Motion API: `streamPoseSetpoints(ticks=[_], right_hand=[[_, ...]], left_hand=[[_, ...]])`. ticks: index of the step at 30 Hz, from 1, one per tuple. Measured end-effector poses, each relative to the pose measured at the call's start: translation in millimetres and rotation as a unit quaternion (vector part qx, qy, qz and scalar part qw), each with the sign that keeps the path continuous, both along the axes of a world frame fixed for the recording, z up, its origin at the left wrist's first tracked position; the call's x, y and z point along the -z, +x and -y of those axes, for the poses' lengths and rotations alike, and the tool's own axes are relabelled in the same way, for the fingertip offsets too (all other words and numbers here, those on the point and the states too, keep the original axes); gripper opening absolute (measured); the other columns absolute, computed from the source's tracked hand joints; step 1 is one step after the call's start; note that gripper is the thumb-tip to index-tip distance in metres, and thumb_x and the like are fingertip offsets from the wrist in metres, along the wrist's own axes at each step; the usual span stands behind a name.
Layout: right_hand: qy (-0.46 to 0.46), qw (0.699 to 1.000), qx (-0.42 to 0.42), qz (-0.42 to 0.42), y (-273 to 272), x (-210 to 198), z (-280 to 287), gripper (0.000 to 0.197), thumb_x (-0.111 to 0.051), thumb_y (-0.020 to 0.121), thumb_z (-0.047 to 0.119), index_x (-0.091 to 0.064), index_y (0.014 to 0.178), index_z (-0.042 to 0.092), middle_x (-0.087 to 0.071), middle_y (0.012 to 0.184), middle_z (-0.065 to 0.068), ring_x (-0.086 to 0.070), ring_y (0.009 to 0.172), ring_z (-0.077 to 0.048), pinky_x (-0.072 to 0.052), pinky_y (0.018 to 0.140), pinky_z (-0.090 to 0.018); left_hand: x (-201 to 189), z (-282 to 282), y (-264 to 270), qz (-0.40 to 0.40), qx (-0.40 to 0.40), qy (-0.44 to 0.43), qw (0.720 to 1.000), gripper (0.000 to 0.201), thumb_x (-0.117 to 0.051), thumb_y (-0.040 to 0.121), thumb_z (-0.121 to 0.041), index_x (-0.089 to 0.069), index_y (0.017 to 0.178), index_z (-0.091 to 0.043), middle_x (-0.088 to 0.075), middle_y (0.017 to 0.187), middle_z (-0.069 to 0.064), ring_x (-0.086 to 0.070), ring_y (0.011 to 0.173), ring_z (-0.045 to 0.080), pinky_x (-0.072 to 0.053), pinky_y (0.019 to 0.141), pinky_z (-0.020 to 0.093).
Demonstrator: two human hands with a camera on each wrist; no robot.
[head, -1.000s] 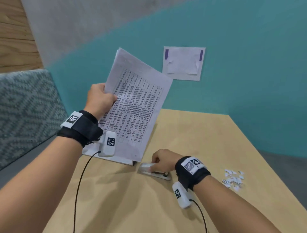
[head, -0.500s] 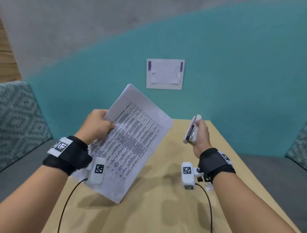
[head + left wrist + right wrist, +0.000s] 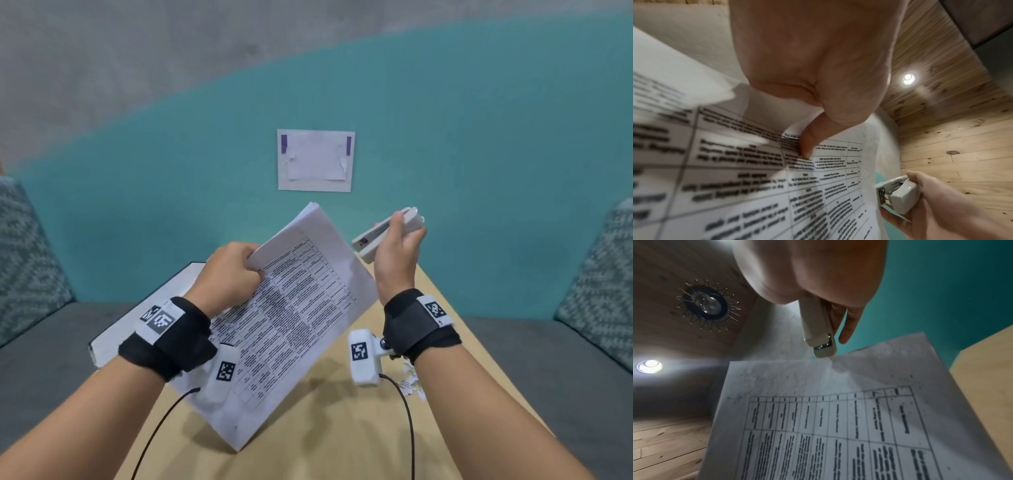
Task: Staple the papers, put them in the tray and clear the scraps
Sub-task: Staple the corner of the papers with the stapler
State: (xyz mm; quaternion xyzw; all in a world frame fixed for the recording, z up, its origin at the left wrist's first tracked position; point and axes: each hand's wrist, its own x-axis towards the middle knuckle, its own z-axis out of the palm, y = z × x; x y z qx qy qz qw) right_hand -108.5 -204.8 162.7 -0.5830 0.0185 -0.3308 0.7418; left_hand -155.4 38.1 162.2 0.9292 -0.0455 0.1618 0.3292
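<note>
My left hand (image 3: 236,270) pinches a stack of printed papers (image 3: 294,315) by its upper left edge and holds it tilted above the table; the thumb (image 3: 809,142) lies across the text. My right hand (image 3: 399,246) grips a white stapler (image 3: 387,233) in the air just right of the stack's top right corner. The stapler (image 3: 819,331) points its mouth at the papers' (image 3: 838,418) top edge, close to it without biting it. Small white paper scraps (image 3: 412,380) lie on the table behind my right wrist. A white tray (image 3: 147,308) sits at the table's left, mostly behind my left hand.
The light wooden table (image 3: 329,428) runs up to a teal wall (image 3: 479,171) carrying a taped white sheet (image 3: 315,161). A grey bench with patterned cushions (image 3: 603,281) flanks both sides. Sensor cables hang from both wrists.
My right hand picked the stapler up off the table and raised it beside the papers. The left hand lowered and tilted the stack toward the middle.
</note>
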Motion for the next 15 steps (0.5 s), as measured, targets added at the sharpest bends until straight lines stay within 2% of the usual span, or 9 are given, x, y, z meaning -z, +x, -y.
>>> streamPoseSetpoints(ticks=[3, 5, 11, 15], right_hand=[[-0.024, 1.0, 0.016, -0.01, 0, 5, 1, 0.028, -0.04, 0.101, 0.043, -0.039, 0.112, 0.018, -0.062, 0.112, -0.007, -0.062, 0.099, -0.025, -0.052, 0.088, -0.041], [-0.04, 0.999, 0.02, -0.015, 0, 5, 1, 0.026, -0.04, 0.103, 0.04, -0.038, 0.112, 0.016, -0.057, 0.106, -0.001, -0.058, 0.095, -0.022, -0.049, 0.086, -0.038], [-0.061, 0.998, -0.005, -0.03, -3, 2, -5, 0.036, -0.039, 0.103, 0.043, -0.043, 0.122, 0.012, -0.059, 0.11, -0.002, -0.058, 0.094, -0.018, -0.043, 0.078, -0.03], [-0.075, 0.997, 0.004, -0.034, 0, 2, -4, 0.028, -0.044, 0.101, 0.038, -0.048, 0.113, 0.014, -0.058, 0.094, 0.007, -0.057, 0.081, -0.007, -0.042, 0.065, -0.023]], left_hand=[[0, 4, -1, 0.012, -0.004, 0.021, 1.0, 0.021, -0.056, 0.076, -0.006, -0.071, 0.088, -0.012, -0.073, 0.076, 0.018, -0.069, 0.068, 0.039, -0.055, 0.052, 0.045], [-1, 6, -2, 0.018, -0.003, 0.029, 0.999, 0.023, -0.055, 0.075, -0.006, -0.072, 0.089, -0.013, -0.073, 0.076, 0.017, -0.069, 0.069, 0.039, -0.057, 0.054, 0.046], [0, 13, -3, 0.021, 0.003, 0.03, 0.999, 0.021, -0.055, 0.077, -0.003, -0.072, 0.087, -0.012, -0.072, 0.075, 0.016, -0.069, 0.07, 0.037, -0.055, 0.055, 0.043], [1, 18, -3, 0.012, 0.015, 0.011, 1.0, 0.021, -0.057, 0.08, -0.002, -0.072, 0.088, -0.015, -0.071, 0.075, 0.015, -0.058, 0.055, 0.028, -0.044, 0.049, 0.032]])
